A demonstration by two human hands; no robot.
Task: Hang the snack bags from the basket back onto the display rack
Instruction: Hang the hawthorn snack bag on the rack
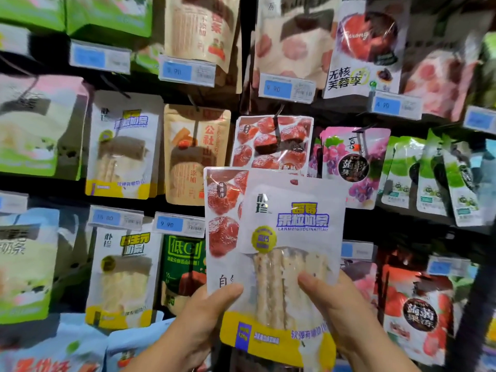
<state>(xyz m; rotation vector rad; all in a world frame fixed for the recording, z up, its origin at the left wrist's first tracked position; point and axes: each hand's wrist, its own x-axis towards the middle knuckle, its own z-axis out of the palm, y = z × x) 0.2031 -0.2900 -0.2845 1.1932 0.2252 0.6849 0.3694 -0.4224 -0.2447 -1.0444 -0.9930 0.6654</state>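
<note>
**Print legible on bags and price tags**

"LANMEIGUOLINAITIAO" is printed on the white-and-yellow bag (292,264). "无核芙蓉李" is read on the plum bag (367,49), "低GI" on the green bag (182,264) and "公社" on the tan bag (197,157). "9.90" is shown on the upper-middle price tag (187,71), the neighbouring tag (286,88) and the lower tag (179,224). "4.90" is shown on the right tag (396,106), and possibly "16.80" on the lower-left tag (116,218).

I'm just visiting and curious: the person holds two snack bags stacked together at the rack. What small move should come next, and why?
Probably part the two: the right hand takes the white-and-yellow bag aside while the left hand holds the red fruit bag behind it. Both overlap now, and matching red bags hang just above, so that one could go first.
</note>
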